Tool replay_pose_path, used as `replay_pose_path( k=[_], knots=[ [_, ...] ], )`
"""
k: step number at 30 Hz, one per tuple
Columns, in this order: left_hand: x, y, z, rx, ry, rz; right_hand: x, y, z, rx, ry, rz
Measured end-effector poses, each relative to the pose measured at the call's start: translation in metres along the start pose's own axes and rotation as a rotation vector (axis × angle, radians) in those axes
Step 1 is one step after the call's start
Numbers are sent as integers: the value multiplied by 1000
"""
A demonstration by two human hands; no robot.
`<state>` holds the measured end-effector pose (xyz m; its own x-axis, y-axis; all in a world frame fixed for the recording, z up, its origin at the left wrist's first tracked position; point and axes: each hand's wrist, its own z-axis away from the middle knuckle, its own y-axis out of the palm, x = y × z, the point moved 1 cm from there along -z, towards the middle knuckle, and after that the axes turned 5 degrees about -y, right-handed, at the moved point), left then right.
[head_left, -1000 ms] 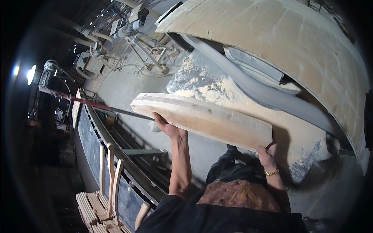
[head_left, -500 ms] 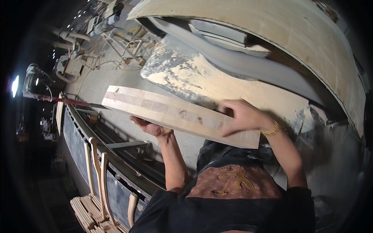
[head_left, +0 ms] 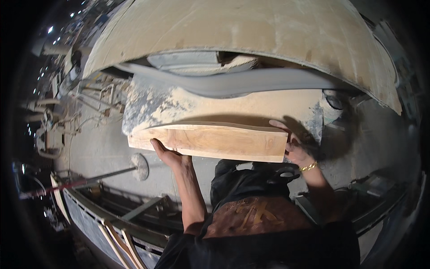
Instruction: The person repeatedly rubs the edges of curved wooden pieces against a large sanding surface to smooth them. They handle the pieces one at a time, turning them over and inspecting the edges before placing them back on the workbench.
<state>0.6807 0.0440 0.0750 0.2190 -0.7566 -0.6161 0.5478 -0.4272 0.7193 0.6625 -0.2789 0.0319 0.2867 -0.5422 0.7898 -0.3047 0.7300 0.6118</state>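
Note:
A long, pale wooden block (head_left: 219,142) with a gently curved upper edge lies crosswise in front of my body, held in both hands. Near its left end, my left hand (head_left: 172,157) grips it from below, thumb against the near face. At the right end my right hand (head_left: 295,147) wraps round the block, one finger over the top edge. Just beyond the block is a dusty machine table (head_left: 197,105). Behind that runs a grey sanding belt (head_left: 251,83), slightly blurred, and the block appears apart from it.
A curved tan hood (head_left: 251,29) arches over the belt. Sawdust covers much of the machine table. At lower left stands a dark-framed conveyor (head_left: 112,210) with thin wooden strips (head_left: 121,246) leaning on it. A pole with a round base (head_left: 140,167) stands left of me.
The block has turned from slanting to nearly level, and its broad face now shows. My right hand has shifted from its top to its right end. The view has swung toward the belt.

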Motion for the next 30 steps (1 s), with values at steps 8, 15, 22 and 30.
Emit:
replay_pose_path(
  k=[8, 15, 22, 30],
  knots=[
    [18, 24, -41, -44, -135, -114, -12, 3, -17, -401, 79, -105],
    [25, 33, -58, -111, -176, -114, -4, 3, -46, -513, 50, 2],
    [20, 40, -71, -129, -160, -60, 9, 7, -68, -512, 94, -13],
    [20, 46, -71, -174, -182, -12, 14, 8, -65, -517, 83, -20]
  ],
)
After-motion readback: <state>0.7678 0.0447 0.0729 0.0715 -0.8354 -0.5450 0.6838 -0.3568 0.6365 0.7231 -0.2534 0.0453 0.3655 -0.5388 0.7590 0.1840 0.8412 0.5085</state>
